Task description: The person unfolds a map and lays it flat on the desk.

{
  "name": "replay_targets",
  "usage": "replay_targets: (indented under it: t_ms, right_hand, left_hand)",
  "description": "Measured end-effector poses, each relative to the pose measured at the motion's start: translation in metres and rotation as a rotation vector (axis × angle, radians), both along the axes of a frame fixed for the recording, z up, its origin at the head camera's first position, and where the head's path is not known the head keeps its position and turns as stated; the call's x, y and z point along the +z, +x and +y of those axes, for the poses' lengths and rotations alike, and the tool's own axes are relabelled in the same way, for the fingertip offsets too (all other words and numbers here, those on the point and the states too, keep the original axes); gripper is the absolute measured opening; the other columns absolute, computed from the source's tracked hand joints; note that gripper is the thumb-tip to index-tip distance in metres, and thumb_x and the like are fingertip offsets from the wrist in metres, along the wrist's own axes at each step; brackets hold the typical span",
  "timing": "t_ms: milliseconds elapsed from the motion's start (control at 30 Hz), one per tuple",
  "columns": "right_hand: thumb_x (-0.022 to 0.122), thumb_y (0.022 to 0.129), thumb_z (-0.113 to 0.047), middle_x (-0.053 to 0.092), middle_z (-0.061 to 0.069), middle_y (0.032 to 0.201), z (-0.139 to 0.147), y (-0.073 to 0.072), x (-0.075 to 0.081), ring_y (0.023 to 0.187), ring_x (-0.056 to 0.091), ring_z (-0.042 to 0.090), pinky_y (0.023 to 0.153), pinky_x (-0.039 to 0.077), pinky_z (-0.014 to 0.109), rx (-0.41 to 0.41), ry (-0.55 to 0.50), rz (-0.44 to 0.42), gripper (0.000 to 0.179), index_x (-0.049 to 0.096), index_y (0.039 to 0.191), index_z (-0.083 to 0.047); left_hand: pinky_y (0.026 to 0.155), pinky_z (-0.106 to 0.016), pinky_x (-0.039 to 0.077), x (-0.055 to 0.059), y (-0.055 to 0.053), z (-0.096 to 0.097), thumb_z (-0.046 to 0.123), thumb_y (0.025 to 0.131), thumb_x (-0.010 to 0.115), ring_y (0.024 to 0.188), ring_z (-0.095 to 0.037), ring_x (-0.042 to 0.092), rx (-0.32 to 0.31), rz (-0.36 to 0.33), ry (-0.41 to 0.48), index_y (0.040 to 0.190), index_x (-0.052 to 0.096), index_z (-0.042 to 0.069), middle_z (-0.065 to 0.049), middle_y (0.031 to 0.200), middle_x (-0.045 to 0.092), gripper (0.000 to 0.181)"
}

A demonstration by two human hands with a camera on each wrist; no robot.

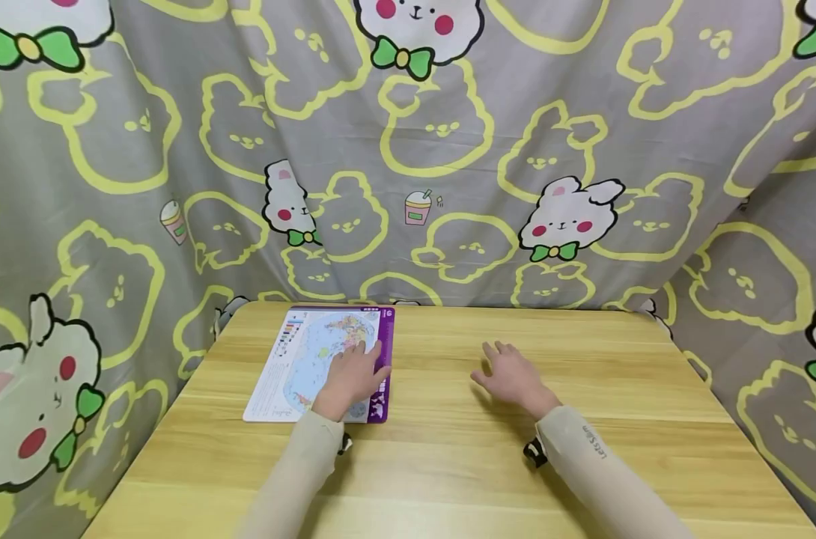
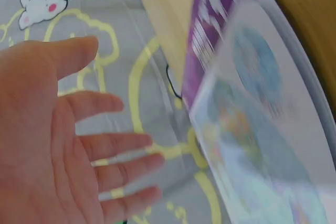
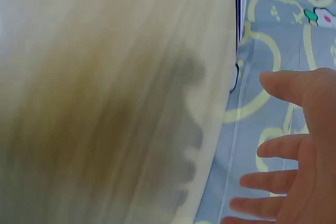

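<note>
A flat, rectangular world map [image 1: 314, 359] with a white margin and a purple edge strip lies on the left part of the table. My left hand [image 1: 352, 376] hovers over its right half, fingers spread and relaxed, holding nothing. From the left wrist, the palm stands apart from the map [image 2: 252, 145], whose side looks layered and thick. To the right, my right hand [image 1: 516, 380] is held above bare wood with its fingers apart, gripping nothing. The right wrist view shows that hand [image 3: 307, 145] with its shadow on the tabletop.
The wooden table [image 1: 448, 479] has a light, striped grain. A grey curtain [image 1: 462, 195] with yellow outlines and white cartoon faces hangs behind it and along both sides. Dark straps or devices show under both sleeve cuffs [image 1: 559, 427].
</note>
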State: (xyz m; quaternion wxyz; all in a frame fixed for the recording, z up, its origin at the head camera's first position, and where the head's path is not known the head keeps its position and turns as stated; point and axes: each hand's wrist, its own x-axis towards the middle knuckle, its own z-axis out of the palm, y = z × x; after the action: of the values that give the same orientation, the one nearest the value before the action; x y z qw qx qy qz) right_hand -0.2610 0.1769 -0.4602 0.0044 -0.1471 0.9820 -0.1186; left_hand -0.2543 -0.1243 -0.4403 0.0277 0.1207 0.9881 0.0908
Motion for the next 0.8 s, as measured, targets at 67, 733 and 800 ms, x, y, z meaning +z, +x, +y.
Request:
replay_targets:
  t_ms: [67, 733, 800]
  right_hand:
    - [0.06, 0.091, -0.038, 0.041, 0.03, 0.138, -0.005, 0.002, -0.001, 0.125, 0.04, 0.046, 0.097, 0.038, 0.057, 0.053, -0.014, 0.014, 0.066, 0.042, 0.139, 0.003]
    - [0.063, 0.09, -0.028, 0.05, 0.02, 0.134, -0.074, 0.018, -0.01, 0.123, 0.048, 0.034, 0.103, 0.037, 0.046, 0.492, -0.026, 0.099, 0.052, 0.052, 0.133, 0.0]
    - [0.063, 0.091, -0.029, 0.05, 0.019, 0.135, -0.083, 0.02, -0.009, 0.123, 0.048, 0.033, 0.103, 0.037, 0.045, 0.511, -0.014, 0.102, 0.052, 0.052, 0.133, -0.001]
  left_hand:
    - [0.103, -0.054, 0.033, 0.0, 0.003, -0.011, 0.042, 0.097, 0.048, 0.127, -0.041, 0.041, -0.041, 0.0, 0.007, 0.142, 0.043, 0.007, -0.023, 0.141, 0.042, 0.057]
    - [0.103, -0.054, 0.033, -0.018, 0.029, -0.116, 0.027, 0.093, 0.06, 0.126, -0.043, 0.041, -0.147, -0.043, 0.064, 0.132, 0.054, 0.001, -0.026, 0.138, 0.043, 0.048]
    - [0.102, -0.055, 0.033, -0.02, 0.03, -0.125, 0.027, 0.093, 0.06, 0.126, -0.044, 0.04, -0.141, -0.039, 0.071, 0.132, 0.053, 0.0, -0.027, 0.139, 0.042, 0.049]
